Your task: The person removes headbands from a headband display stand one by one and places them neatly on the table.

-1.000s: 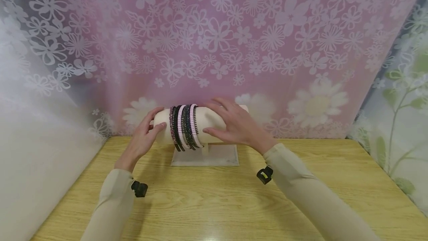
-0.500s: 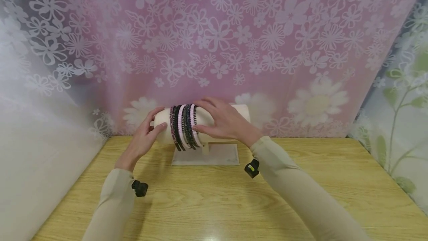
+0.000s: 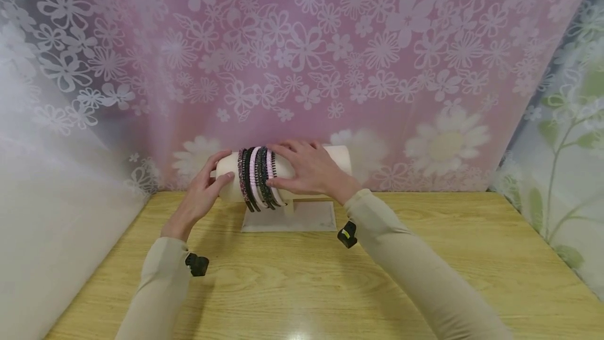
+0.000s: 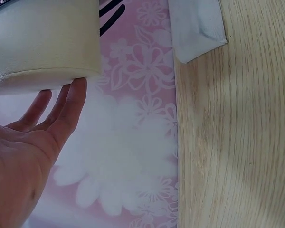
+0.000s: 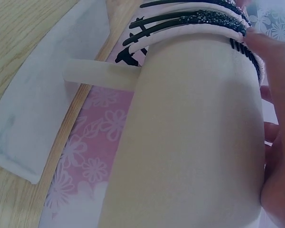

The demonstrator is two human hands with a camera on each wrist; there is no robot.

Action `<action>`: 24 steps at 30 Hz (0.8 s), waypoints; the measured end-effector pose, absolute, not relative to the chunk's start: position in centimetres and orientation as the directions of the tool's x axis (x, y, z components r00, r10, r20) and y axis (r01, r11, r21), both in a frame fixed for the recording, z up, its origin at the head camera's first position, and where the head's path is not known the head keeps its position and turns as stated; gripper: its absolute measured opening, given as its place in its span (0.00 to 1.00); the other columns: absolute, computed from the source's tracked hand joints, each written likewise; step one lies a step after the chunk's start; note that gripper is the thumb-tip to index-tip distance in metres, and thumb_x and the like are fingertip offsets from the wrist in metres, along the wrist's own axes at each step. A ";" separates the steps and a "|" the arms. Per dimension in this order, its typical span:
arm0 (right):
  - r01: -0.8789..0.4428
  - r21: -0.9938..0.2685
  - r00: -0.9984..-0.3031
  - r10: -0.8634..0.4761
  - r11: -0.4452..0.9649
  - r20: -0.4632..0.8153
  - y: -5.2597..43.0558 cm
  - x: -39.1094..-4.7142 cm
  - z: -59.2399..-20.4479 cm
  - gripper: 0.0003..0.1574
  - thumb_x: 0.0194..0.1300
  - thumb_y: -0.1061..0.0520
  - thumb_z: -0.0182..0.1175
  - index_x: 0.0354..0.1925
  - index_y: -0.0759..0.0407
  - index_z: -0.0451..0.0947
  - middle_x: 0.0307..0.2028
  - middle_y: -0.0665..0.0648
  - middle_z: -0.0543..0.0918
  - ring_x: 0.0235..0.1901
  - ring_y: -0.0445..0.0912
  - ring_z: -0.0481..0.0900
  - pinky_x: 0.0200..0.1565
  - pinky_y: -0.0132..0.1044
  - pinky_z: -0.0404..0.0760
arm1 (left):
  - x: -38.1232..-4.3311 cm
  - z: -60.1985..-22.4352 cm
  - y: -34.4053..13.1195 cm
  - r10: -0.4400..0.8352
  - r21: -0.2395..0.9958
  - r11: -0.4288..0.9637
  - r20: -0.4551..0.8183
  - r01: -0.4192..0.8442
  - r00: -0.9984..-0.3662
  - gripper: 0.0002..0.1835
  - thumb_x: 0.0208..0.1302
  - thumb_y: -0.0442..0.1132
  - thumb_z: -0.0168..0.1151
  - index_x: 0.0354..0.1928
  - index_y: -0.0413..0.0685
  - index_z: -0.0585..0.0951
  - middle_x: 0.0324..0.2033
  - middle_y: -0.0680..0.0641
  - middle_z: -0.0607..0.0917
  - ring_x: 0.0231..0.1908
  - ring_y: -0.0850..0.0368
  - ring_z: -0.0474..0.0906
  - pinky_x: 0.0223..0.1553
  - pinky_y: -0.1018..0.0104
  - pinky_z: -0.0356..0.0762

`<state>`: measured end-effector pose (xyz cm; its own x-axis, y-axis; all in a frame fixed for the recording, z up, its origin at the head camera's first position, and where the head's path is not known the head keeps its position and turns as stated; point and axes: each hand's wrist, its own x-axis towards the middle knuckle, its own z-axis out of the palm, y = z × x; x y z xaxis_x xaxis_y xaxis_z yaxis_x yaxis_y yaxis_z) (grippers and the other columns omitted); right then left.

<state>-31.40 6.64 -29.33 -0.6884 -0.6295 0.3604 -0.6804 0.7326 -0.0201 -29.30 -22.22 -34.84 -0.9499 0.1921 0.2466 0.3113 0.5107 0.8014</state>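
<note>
Several headbands (image 3: 256, 180), black, glittery and pale pink, sit side by side around a cream headband display stand (image 3: 338, 159). My left hand (image 3: 200, 193) holds the stand's left end, thumb in front and fingers behind. In the left wrist view its fingertips (image 4: 78, 88) touch the round end face. My right hand (image 3: 313, 169) lies over the roll, fingers extended across the top and thumb along the front. Its thumb and fingertips reach the rightmost pink headband (image 5: 199, 34), against its edge. The farther fingers are partly hidden behind the roll.
The stand's pale flat base (image 3: 311, 218) rests on a wood-grain table (image 3: 283, 277). Close behind hangs a pink flowered curtain (image 3: 358, 93). Pale panels rise at the left and right.
My right hand has slid left along the roll to the rightmost headband, and the headbands on the right sit slightly closer together. The left hand keeps its hold on the end.
</note>
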 end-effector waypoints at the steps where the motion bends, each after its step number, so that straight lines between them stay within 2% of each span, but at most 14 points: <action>1: -0.677 -0.012 -0.691 -0.629 0.736 0.356 6.6 -31.4 -29.4 0.52 0.65 0.22 0.56 0.78 0.41 0.60 0.72 0.57 0.72 0.71 0.56 0.69 0.70 0.61 0.66 | -29.3 -34.8 -22.2 0.193 0.803 0.508 0.246 0.311 -0.950 0.31 0.77 0.57 0.51 0.78 0.76 0.56 0.71 0.39 0.65 0.56 0.37 0.80 0.40 0.57 0.79; 5: -0.666 0.012 -0.698 -0.629 0.746 0.343 6.6 -31.3 -29.3 0.52 0.65 0.22 0.55 0.78 0.40 0.60 0.72 0.57 0.72 0.71 0.56 0.70 0.70 0.61 0.66 | -29.5 -34.8 -22.2 0.197 0.805 0.502 0.247 0.315 -0.949 0.31 0.78 0.57 0.51 0.78 0.75 0.57 0.71 0.38 0.65 0.56 0.36 0.80 0.39 0.57 0.80; 16: -0.670 -0.009 -0.701 -0.629 0.742 0.334 6.9 -31.2 -28.8 0.52 0.63 0.24 0.60 0.75 0.45 0.64 0.72 0.56 0.71 0.72 0.53 0.68 0.70 0.61 0.66 | -29.5 -34.5 -22.1 0.189 0.800 0.512 0.249 0.312 -0.950 0.30 0.78 0.57 0.50 0.77 0.77 0.57 0.72 0.38 0.65 0.56 0.36 0.80 0.40 0.57 0.79; 24: -0.675 -0.053 -0.709 -0.627 0.736 0.323 7.1 -31.1 -28.9 0.52 0.59 0.24 0.65 0.72 0.45 0.65 0.71 0.54 0.72 0.71 0.51 0.69 0.70 0.59 0.67 | -29.4 -34.8 -22.2 0.187 0.809 0.503 0.242 0.304 -0.952 0.30 0.78 0.57 0.50 0.78 0.73 0.58 0.72 0.38 0.64 0.56 0.36 0.79 0.42 0.54 0.81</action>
